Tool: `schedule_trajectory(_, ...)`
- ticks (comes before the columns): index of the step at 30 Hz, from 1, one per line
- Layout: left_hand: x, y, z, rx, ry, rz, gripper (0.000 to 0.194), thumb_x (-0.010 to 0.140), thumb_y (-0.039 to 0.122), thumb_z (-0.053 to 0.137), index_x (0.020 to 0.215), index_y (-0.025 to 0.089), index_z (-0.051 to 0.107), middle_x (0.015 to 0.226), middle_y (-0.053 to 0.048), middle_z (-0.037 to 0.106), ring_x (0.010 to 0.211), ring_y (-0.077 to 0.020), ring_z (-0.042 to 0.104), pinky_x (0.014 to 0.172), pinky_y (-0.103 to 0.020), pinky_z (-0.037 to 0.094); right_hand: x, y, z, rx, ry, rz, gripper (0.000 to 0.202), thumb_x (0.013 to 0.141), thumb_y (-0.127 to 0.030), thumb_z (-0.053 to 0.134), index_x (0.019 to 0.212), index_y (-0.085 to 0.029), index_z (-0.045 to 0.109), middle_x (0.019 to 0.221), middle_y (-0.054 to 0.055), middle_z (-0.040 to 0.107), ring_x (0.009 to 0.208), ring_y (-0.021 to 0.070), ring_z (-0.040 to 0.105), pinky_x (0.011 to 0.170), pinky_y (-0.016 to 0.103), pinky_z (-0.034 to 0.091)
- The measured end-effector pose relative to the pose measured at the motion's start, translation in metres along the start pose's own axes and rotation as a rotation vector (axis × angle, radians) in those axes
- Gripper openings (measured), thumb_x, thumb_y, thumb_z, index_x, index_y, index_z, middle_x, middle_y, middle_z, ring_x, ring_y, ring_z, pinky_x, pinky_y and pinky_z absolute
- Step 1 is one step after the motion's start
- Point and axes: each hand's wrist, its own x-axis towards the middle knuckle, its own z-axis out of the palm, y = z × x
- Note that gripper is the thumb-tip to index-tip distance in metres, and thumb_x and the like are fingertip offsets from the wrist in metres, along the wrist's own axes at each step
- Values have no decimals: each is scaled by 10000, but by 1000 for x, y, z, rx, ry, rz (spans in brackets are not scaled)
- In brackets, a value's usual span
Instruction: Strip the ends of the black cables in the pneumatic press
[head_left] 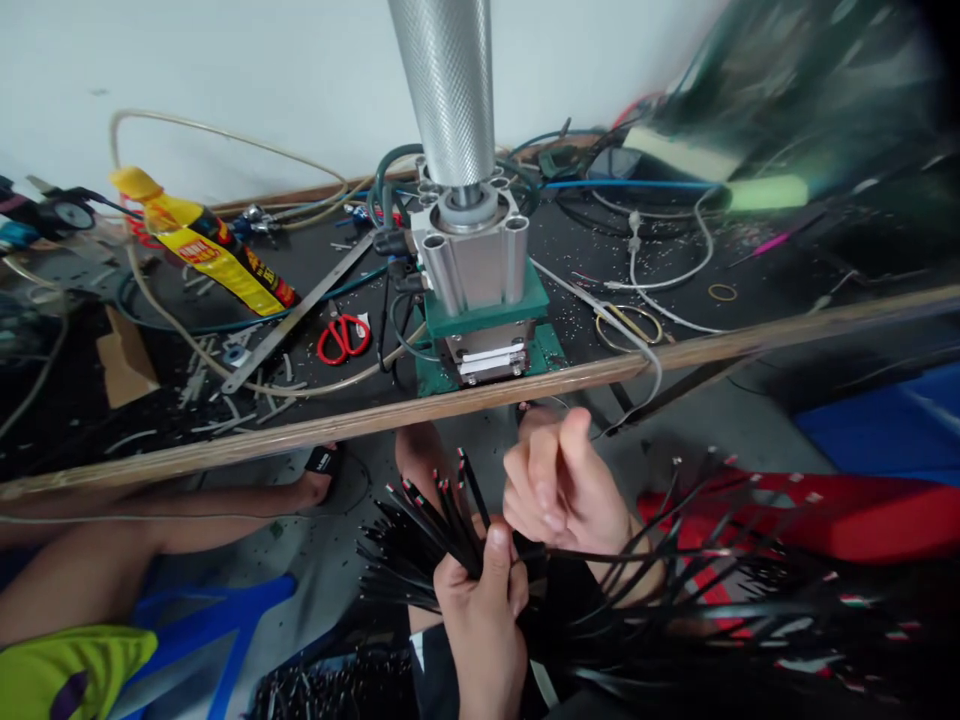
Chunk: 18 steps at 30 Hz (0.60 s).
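My left hand (484, 590) is closed around a bundle of thin black cables (405, 540), its thumb pressed on top. The cables fan out to the left, and several ends show red, white and green wire tips. Just right of it, my right hand (566, 490) is curled into a loose fist with its thumb sticking up; I see nothing between its fingers. Many more black cables (720, 610) spread blurred across the lower right, some passing under my right wrist. Beyond the hands, a metal pneumatic press (480, 260) stands on a green base at the bench edge.
On the black bench (360, 270) lie red-handled scissors (343, 340), a steel ruler (296, 315), gold-handled scissors (630, 325), a yellow bottle (217, 250), hoses and scraps. A person's leg (150, 530) and a blue stool (217, 620) are at left. Red material (847, 515) lies right.
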Motion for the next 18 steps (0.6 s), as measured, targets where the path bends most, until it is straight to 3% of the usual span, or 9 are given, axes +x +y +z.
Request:
schedule_trajectory(2, 0, 0, -1, 24, -22, -14, 662, 650, 689, 1091, 690, 142, 720, 462, 107, 404, 381, -21, 297, 399, -134, 271, 0, 1, 0, -97, 134, 35, 669, 1012, -783, 694, 648, -229, 601, 494, -87, 437, 347, 70, 303, 355, 210, 249)
schedule_trajectory(4, 0, -2, -2, 54, -37, -22, 664, 672, 718, 1068, 731, 134, 759, 452, 100, 406, 382, -23, 283, 404, -139, 252, -1, -4, 1, -318, 222, 68, 478, 922, -573, 906, 717, -203, 683, 579, -63, 539, 461, 71, 424, 434, 185, 329)
schedule_trajectory(7, 2, -4, -3, 70, -39, -11, 690, 694, 736, 1047, 658, 152, 682, 438, 93, 391, 386, -28, 267, 405, -148, 242, -2, -15, 4, -546, 124, 135, 316, 887, -394, 931, 749, -188, 734, 694, -27, 608, 590, 101, 530, 518, 198, 409)
schedule_trajectory(10, 3, -6, -5, 90, -37, -15, 740, 686, 776, 1026, 596, 173, 606, 425, 99, 352, 391, -32, 241, 401, -156, 231, -4, -20, 4, -651, 56, 125, 318, 931, -391, 879, 745, -186, 723, 736, -10, 610, 628, 119, 555, 519, 213, 409)
schedule_trajectory(13, 0, -6, -8, 166, -17, 14, 646, 695, 729, 1031, 643, 171, 709, 453, 78, 416, 402, -64, 302, 404, -187, 307, -4, -13, 3, -580, 64, 151, 420, 972, -480, 840, 728, -198, 646, 658, -35, 547, 570, 108, 481, 486, 214, 369)
schedule_trajectory(16, -8, -1, -7, 306, 3, 77, 399, 694, 506, 1054, 807, 175, 860, 601, 10, 640, 532, -142, 532, 539, -245, 500, -3, -5, 4, -482, 201, 138, 448, 1034, -574, 740, 787, -214, 643, 600, -58, 510, 513, 106, 428, 456, 217, 350)
schedule_trajectory(18, -13, 4, -3, 376, 7, 102, 299, 692, 409, 1032, 758, 188, 841, 644, 7, 666, 601, -163, 574, 597, -253, 520, 1, -3, 7, -544, 323, 55, 471, 1047, -598, 717, 791, -207, 661, 616, -45, 545, 537, 112, 469, 498, 224, 400)
